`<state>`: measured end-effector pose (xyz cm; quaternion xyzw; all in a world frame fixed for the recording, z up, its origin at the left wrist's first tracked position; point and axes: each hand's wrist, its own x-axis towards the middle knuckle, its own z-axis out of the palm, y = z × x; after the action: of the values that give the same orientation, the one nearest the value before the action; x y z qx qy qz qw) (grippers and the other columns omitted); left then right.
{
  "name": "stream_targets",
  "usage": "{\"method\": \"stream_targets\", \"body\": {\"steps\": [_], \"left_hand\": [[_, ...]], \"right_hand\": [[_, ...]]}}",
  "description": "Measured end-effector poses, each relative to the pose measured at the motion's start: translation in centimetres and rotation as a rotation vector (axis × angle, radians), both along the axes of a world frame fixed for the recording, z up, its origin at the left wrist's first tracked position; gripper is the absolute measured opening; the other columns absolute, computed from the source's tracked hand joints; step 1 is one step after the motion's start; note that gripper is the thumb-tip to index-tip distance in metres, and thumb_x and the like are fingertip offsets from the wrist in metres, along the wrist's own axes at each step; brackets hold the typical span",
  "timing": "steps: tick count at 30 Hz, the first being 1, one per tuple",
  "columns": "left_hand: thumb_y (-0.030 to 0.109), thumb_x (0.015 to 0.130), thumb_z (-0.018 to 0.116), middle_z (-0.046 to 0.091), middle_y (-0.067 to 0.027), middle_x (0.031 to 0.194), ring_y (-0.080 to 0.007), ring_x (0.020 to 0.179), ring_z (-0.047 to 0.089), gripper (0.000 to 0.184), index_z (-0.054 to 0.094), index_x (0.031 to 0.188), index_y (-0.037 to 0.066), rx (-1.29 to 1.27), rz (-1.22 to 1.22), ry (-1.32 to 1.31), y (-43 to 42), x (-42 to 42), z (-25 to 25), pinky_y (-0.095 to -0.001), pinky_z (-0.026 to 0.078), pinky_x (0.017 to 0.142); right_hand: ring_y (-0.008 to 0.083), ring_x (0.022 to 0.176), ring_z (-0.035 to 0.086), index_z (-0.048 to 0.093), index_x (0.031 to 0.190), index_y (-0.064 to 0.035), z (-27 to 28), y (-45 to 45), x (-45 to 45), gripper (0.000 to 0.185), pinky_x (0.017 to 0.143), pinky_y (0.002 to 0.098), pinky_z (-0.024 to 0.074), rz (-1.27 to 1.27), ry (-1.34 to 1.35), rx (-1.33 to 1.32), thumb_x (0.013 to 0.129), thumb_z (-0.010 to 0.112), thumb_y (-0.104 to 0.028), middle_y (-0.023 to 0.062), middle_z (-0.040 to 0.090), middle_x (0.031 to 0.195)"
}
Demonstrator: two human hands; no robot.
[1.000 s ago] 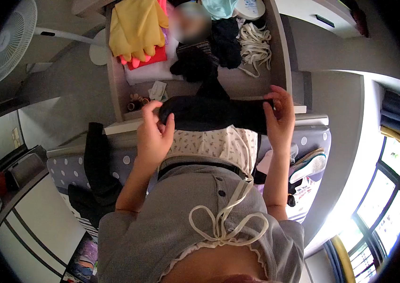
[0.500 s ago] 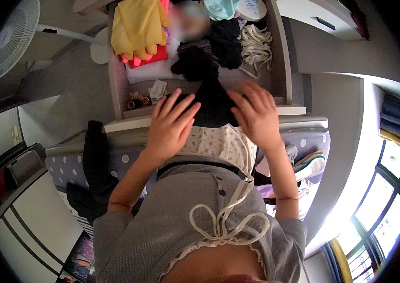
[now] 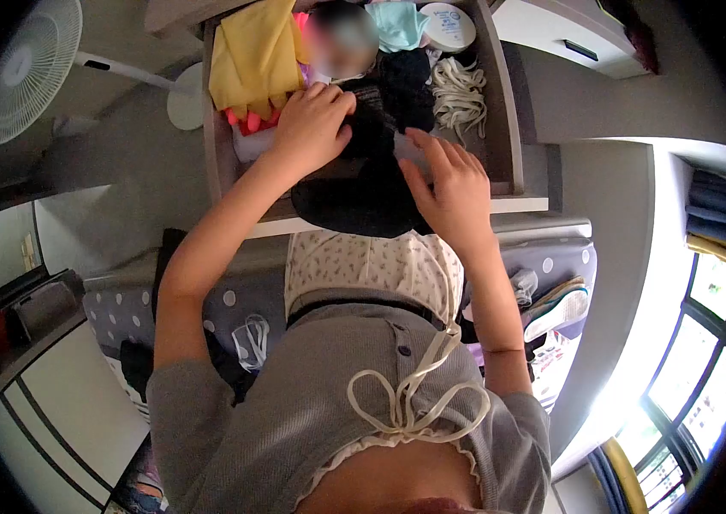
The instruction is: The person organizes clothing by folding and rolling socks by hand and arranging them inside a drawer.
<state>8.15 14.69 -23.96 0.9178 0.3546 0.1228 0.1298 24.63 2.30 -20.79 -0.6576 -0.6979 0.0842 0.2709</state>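
Black cloth (image 3: 363,201) lies across my lap and over the front edge of the open drawer (image 3: 513,171), running up into it. My left hand (image 3: 316,128) reaches over the drawer, its fingers curled at dark cloth; what they pinch is hard to make out. On the right side of the black cloth is my right hand (image 3: 444,176), fingers apart beside its edge. Inside the drawer are yellow rubber gloves (image 3: 256,60), a bundle of white cord (image 3: 459,94), a light blue cloth (image 3: 397,26) and a round white container (image 3: 449,27).
A white fan (image 3: 25,73) stands at the upper left. Behind my body is a grey polka-dot surface (image 3: 560,257) with insoles (image 3: 558,308) on it. A white drawer front (image 3: 573,38) is at the upper right, and a window (image 3: 697,343) at the right.
Both hands left the ends of the stretched black cloth and came inward. My left hand then moved up into the drawer. The black cloth now lies bunched, its lower part still over my lap.
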Motion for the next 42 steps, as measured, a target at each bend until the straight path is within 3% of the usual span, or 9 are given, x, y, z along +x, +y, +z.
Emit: {"method": "stream_targets", "body": {"steps": [6,11,14,18,22,25,28,34,42], "left_hand": [[0.011,0.072,0.055,0.056,-0.0128,0.078,-0.0309,0.071,0.055,0.015,0.051,0.084,0.005,0.022,-0.082,-0.266,2.0,2.5,4.4,-0.0361,0.043,0.060],[0.016,0.074,0.056,0.058,-0.0118,0.077,-0.0253,0.070,0.057,0.011,0.058,0.082,0.008,0.139,-0.103,-0.156,2.0,3.6,11.7,-0.0321,0.045,0.061],[0.012,0.073,0.059,0.058,-0.0138,0.088,-0.0219,0.081,0.058,0.020,0.055,0.090,0.001,-0.378,0.037,-0.163,2.9,4.2,16.1,-0.0302,0.045,0.070],[0.008,0.075,0.058,0.060,-0.0086,0.083,-0.0133,0.079,0.056,0.015,0.056,0.088,0.002,-0.597,-0.001,-0.312,4.0,2.9,17.7,-0.0259,0.044,0.070],[0.005,0.076,0.054,0.053,-0.0012,0.083,-0.0079,0.078,0.049,0.015,0.050,0.090,0.005,-1.058,-0.086,-0.523,6.8,0.5,14.3,-0.0213,0.039,0.069],[0.011,0.073,0.058,0.058,-0.0039,0.088,-0.0113,0.082,0.056,0.031,0.050,0.102,0.007,-0.924,-0.196,-0.543,7.8,-2.5,9.0,-0.0242,0.042,0.075],[0.008,0.072,0.060,0.055,-0.0027,0.094,-0.0099,0.085,0.053,0.029,0.050,0.099,0.008,-1.187,-0.149,-0.547,6.2,-3.6,7.6,-0.0226,0.042,0.076],[0.006,0.073,0.058,0.053,-0.0020,0.096,-0.0093,0.092,0.048,0.026,0.053,0.098,0.005,-1.323,-0.151,-0.479,3.1,-4.8,4.9,-0.0216,0.038,0.080],[0.015,0.075,0.060,0.057,-0.0043,0.089,-0.0097,0.084,0.050,0.030,0.055,0.097,-0.003,-1.686,-0.062,-0.236,0.9,-4.8,0.4,-0.0195,0.040,0.074]], "right_hand": [[0.0327,0.081,0.056,0.039,0.113,-0.0042,-0.2,3.8,-1.1,0.057,0.066,0.0382,0.0456,-0.180,0.292,-0.014,0.068,0.062,-0.031,0.0137,0.058,0.088],[0.0173,0.081,0.057,0.043,0.109,0.0019,-1.7,8.0,-0.1,0.040,0.071,0.0276,0.0446,-0.067,0.590,-0.065,0.074,0.059,-0.012,0.0144,0.057,0.093],[0.0212,0.072,0.059,0.054,0.088,0.0011,-2.1,8.6,1.1,0.019,0.065,0.0290,0.0440,-0.096,0.698,0.042,0.073,0.055,-0.010,0.0146,0.060,0.081],[0.0080,0.067,0.047,0.056,0.087,0.0013,-1.0,8.3,2.6,0.017,0.064,0.0222,0.0385,-0.005,0.979,-0.063,0.077,0.054,-0.013,0.0020,0.055,0.072],[0.0090,0.075,0.050,0.059,0.085,-0.0019,0.9,6.0,4.2,0.017,0.070,0.0209,0.0368,-0.126,1.162,-0.267,0.075,0.058,-0.015,0.0023,0.057,0.080],[0.0171,0.079,0.057,0.053,0.102,0.0005,0.9,4.3,6.4,0.037,0.067,0.0250,0.0492,0.117,1.537,-0.223,0.068,0.060,-0.010,0.0134,0.056,0.093],[0.0194,0.083,0.057,0.048,0.108,0.0031,1.3,2.4,6.6,0.044,0.070,0.0277,0.0496,0.176,1.734,-0.194,0.066,0.058,-0.006,0.0161,0.053,0.100],[0.0198,0.077,0.059,0.049,0.103,0.0057,1.5,-1.8,6.3,0.033,0.063,0.0270,0.0504,-0.337,1.528,-0.318,0.070,0.052,0.001,0.0142,0.057,0.092],[0.0057,0.068,0.047,0.052,0.092,0.0021,-0.1,-6.3,5.4,0.016,0.060,0.0196,0.0383,-0.370,1.285,-0.464,0.080,0.054,-0.009,0.0008,0.053,0.076]]}}
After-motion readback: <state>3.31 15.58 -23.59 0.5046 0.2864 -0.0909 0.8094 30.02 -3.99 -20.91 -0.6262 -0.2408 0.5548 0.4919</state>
